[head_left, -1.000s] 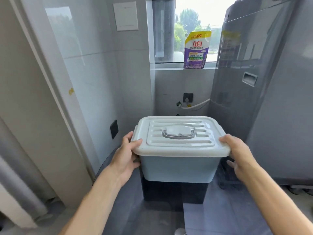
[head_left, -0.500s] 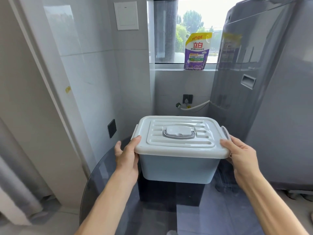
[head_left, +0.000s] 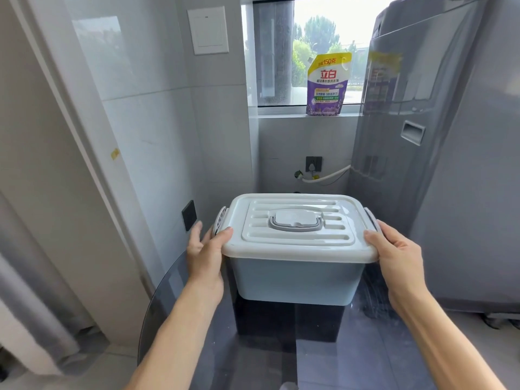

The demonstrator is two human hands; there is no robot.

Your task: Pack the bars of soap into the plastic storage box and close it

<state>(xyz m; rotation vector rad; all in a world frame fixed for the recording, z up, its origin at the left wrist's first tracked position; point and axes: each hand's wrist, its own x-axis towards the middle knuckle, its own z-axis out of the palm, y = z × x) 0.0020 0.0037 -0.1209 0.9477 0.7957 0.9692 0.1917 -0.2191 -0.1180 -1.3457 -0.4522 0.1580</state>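
Observation:
The plastic storage box (head_left: pixel 295 280) has a pale blue body and stands on a dark block on the glass table. Its white lid (head_left: pixel 281 247) lies on top with a grey handle (head_left: pixel 297 223) folded flat. Two grey side latches (head_left: pixel 221 220) (head_left: pixel 371 218) stick outward. My left hand (head_left: pixel 204 257) is at the lid's front left corner, thumb on the lid and fingers spread apart beside the left latch. My right hand (head_left: pixel 399 254) holds the front right corner, thumb on top and fingers behind, below the right latch. No soap shows.
A round dark glass table (head_left: pixel 174 294) carries the box. A grey washing machine (head_left: pixel 450 170) stands close on the right. A purple detergent pouch (head_left: pixel 326 85) sits on the window sill. Tiled wall and a door frame close in on the left.
Both hands slid from gripping the lid's front corners to the box's sides. The side latches now stick out. My left fingers have spread away from the box.

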